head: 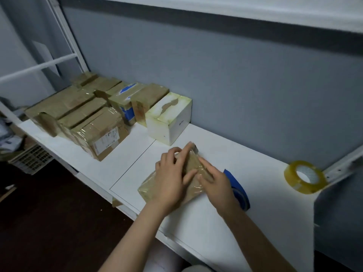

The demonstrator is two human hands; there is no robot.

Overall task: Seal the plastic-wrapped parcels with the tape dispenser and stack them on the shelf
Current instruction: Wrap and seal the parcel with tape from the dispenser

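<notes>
A small brown parcel (190,163) wrapped in clear plastic lies on the white shelf (216,213) in front of me. My left hand (170,177) lies flat over its left half, fingers stretched along the top. My right hand (216,181) rests on its right side, index finger pressing along the wrap. A blue tape dispenser (240,190) lies just right of my right hand, partly hidden by it. A roll of clear yellowish tape (304,176) stands on the shelf at the far right.
Several taped brown parcels (94,122) are stacked at the shelf's left end, with a white box (169,118) beside them against the grey wall. A white metal frame (64,36) rises at the left. A white crate (29,158) sits below the shelf.
</notes>
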